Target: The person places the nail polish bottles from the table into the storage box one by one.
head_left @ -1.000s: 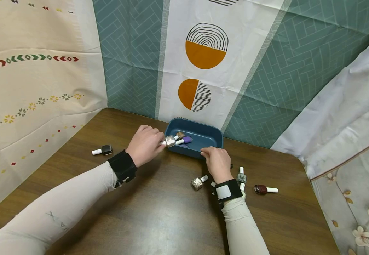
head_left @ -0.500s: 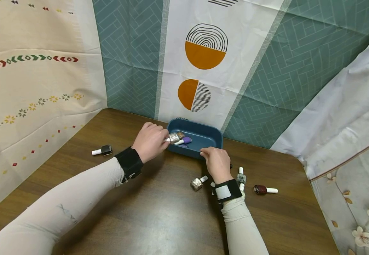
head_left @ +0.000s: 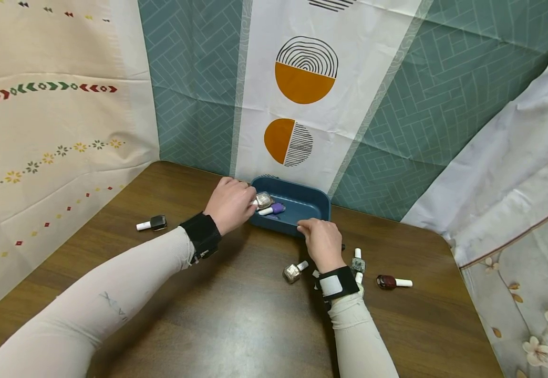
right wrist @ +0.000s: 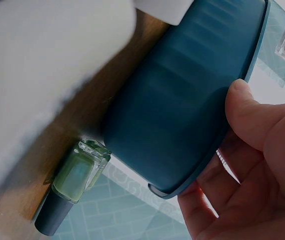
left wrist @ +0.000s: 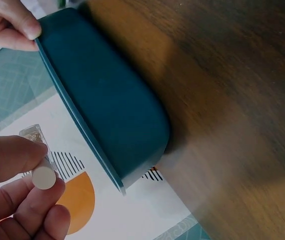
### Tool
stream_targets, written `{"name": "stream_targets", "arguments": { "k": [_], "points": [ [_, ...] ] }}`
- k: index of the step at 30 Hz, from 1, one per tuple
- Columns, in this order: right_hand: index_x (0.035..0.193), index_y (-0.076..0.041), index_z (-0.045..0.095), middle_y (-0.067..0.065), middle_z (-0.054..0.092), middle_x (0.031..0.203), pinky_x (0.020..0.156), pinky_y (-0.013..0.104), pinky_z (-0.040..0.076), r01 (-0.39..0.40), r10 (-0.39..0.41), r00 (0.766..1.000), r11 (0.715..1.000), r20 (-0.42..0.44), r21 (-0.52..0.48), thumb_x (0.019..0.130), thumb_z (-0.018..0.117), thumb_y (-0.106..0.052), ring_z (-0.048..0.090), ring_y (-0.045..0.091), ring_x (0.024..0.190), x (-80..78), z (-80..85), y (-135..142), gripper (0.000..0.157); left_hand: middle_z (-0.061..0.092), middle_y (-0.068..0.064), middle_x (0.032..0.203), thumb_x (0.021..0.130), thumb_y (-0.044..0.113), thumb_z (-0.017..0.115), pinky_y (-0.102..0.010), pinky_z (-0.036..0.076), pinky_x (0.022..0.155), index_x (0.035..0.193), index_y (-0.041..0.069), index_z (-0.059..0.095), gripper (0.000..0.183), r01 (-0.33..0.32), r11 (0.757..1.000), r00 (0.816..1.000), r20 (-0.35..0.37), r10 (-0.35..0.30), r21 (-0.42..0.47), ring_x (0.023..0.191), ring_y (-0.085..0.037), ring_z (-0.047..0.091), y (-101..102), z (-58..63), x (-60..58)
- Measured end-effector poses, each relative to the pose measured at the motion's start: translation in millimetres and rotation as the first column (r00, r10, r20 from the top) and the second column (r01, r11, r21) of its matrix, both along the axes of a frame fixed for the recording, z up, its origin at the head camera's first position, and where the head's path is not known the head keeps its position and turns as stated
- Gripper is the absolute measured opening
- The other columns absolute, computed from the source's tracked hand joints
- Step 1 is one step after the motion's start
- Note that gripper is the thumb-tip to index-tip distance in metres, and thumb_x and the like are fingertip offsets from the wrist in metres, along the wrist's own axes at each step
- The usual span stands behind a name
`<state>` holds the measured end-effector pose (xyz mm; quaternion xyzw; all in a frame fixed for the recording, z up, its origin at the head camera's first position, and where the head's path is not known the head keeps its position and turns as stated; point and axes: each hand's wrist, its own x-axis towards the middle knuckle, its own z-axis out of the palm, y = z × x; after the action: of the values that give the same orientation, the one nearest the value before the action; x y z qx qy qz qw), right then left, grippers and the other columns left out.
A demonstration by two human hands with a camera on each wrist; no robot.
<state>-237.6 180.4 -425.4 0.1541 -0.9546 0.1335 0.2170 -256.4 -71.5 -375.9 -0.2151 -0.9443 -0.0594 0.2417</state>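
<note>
My left hand point(head_left: 232, 203) pinches a glittery nail polish bottle point(head_left: 264, 200) by its white cap point(left wrist: 43, 175), holding it over the left end of a blue plastic bin point(head_left: 278, 226). A purple nail polish bottle point(head_left: 278, 208) with a white cap lies inside the bin, right beside the held one in the head view. My right hand point(head_left: 323, 241) grips the bin's near rim, thumb point(right wrist: 242, 102) on the outer wall and fingers over the edge. The brown glitter bottle in the bin is hidden now.
On the wooden table lie a black bottle point(head_left: 158, 222) at left, a gold glitter bottle point(head_left: 292, 273) in front of the bin, and a grey glitter bottle point(head_left: 358, 264) and dark red bottle point(head_left: 387, 282) at right. A green bottle point(right wrist: 75, 175) lies close to the bin.
My left hand has moved right and a little farther away, carrying the glittery bottle from the bin's left edge to over its inside. My right hand stays on the rim.
</note>
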Motion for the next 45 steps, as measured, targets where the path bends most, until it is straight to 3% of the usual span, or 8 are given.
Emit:
{"name": "stream_targets", "arguments": {
  "k": [11, 22, 35, 45],
  "points": [
    [0.096, -0.022, 0.075, -0.003, 0.074, 0.089, 0.075, 0.04, 0.052, 0.006, -0.006, 1.0, 1.0, 0.005, -0.006, 0.086, 0.067, -0.026, 0.068, 0.021, 0.081, 0.5, 1.1, 0, 0.013, 0.052, 0.003, 0.065, 0.083, 0.028, 0.065, -0.042, 0.039, 0.089, 0.071, 0.018, 0.057, 0.018, -0.027, 1.0, 1.0, 0.01, 0.027, 0.006, 0.072, -0.02, 0.057, 10, 2.3, -14.4],
    [0.095, -0.023, 0.075, -0.003, 0.074, 0.088, 0.073, 0.041, 0.052, 0.0, 0.0, 1.0, 1.0, -0.007, -0.004, 0.086, 0.067, -0.026, 0.068, 0.021, 0.08, 0.3, 0.2, 1, 0.012, 0.055, 0.001, 0.064, 0.084, 0.027, 0.063, -0.043, 0.038, 0.092, 0.07, 0.016, 0.058, 0.018, -0.082, 0.997, 0.995, 0.066, 0.082, -0.001, 0.072, -0.022, 0.058, 17, 0.4, -27.0],
    [0.094, -0.023, 0.075, -0.003, 0.074, 0.087, 0.07, 0.041, 0.053, -0.005, 0.004, 1.0, 1.0, -0.014, -0.005, 0.086, 0.067, -0.026, 0.068, 0.021, 0.078, -0.3, -0.4, 1, 0.012, 0.052, 0.001, 0.061, 0.083, 0.023, 0.059, -0.044, 0.033, 0.089, 0.064, 0.017, 0.053, 0.021, -0.134, 0.991, 0.99, 0.031, 0.134, 0.002, 0.068, -0.022, 0.057, 24, -15.2, -46.4],
    [0.096, -0.022, 0.075, -0.002, 0.074, 0.088, 0.073, 0.04, 0.052, 0.002, -0.001, 1.0, 1.0, 0.007, -0.005, 0.086, 0.066, -0.026, 0.068, 0.02, 0.078, 0.0, -0.5, 0, 0.014, 0.056, -0.002, 0.066, 0.084, 0.03, 0.064, -0.044, 0.03, 0.084, 0.074, 0.016, 0.061, 0.017, -0.197, 0.98, 0.977, 0.078, 0.198, -0.028, 0.074, -0.023, 0.057, 29, -22.2, -52.7]
  ]
}}
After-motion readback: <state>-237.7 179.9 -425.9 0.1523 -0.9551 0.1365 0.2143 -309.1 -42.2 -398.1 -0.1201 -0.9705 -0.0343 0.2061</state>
